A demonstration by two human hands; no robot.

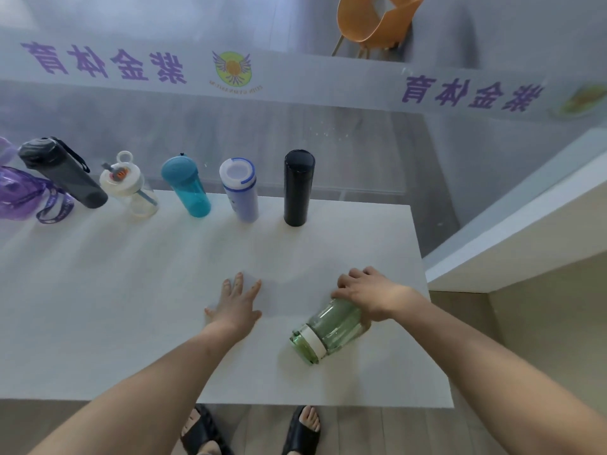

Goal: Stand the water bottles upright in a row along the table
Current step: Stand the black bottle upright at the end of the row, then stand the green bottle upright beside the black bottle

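Observation:
A green glass bottle [328, 330] with a white band lies on its side near the front right of the white table [131, 307]. My right hand [371, 295] grips its base end from above. My left hand [235, 303] rests flat on the table, fingers spread, left of the bottle. Along the far edge stand several bottles upright in a row: a dark grey one [62, 174], a clear one with a white lid [131, 188], a teal one [187, 187], a lilac one [239, 190] and a black flask [298, 188].
A purple bottle with a lanyard [23, 195] sits at the far left. Behind the table runs a frosted glass wall with purple lettering. The table's right edge lies close to the green bottle; a pale ledge [525, 218] stands to the right. An orange chair [371, 21] is beyond the glass.

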